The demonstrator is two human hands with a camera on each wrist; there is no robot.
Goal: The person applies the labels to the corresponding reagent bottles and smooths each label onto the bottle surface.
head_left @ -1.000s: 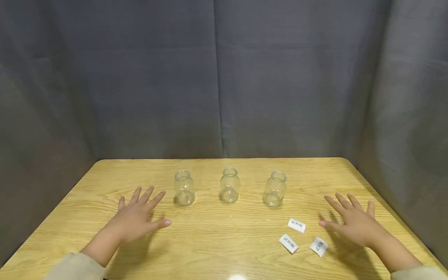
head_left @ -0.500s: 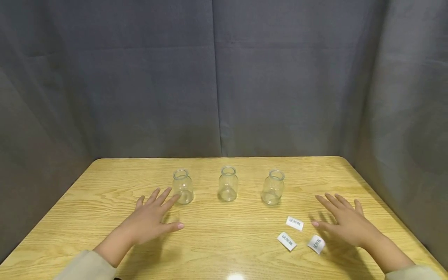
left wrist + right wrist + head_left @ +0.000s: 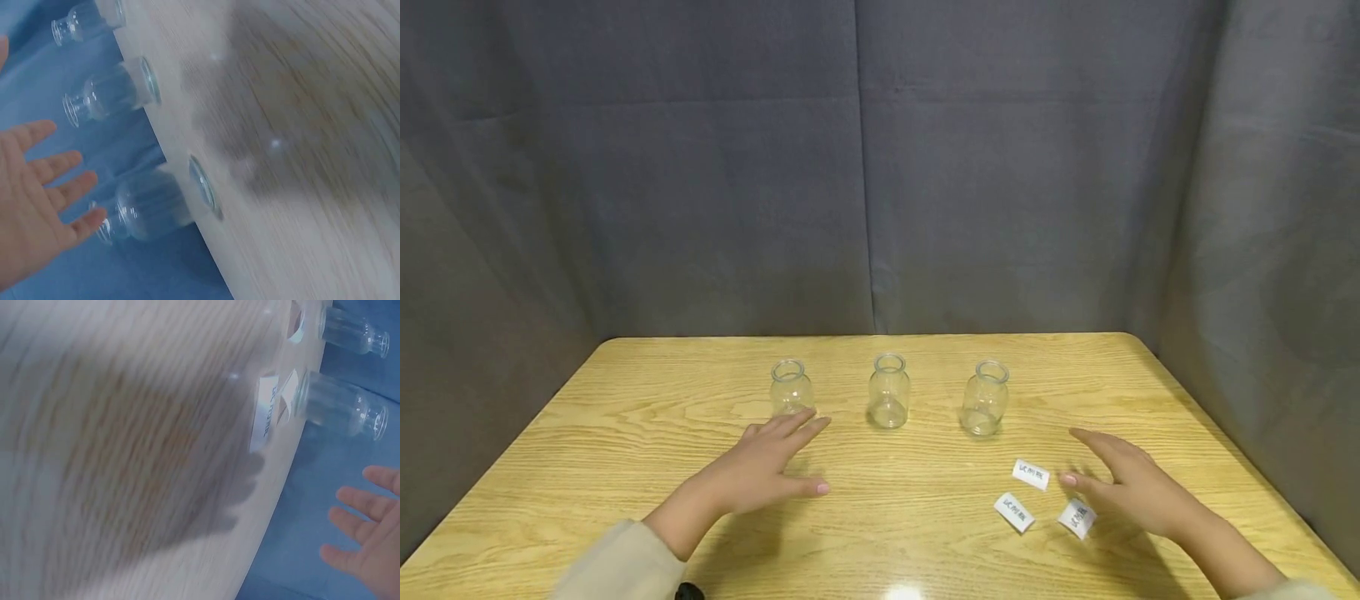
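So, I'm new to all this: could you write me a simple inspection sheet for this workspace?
Surface: wood-grain tabletop, with a bright glare spot at the near edge.
Job's things: left jar, middle jar and right jar, clear glass, lidless, upright in a row; three white paper labels with dark writing, lying in front of the right jar and to its right.
Clutter: nothing seen on the tabletop.
Left grip: bare hand, fingers extended, holding nothing, partly hiding the left jar in the head view.
Right grip: bare hand, relaxed, holding nothing, beside the labels.
Cables: nothing seen.
Surroundings: dark cloth behind and on both sides.
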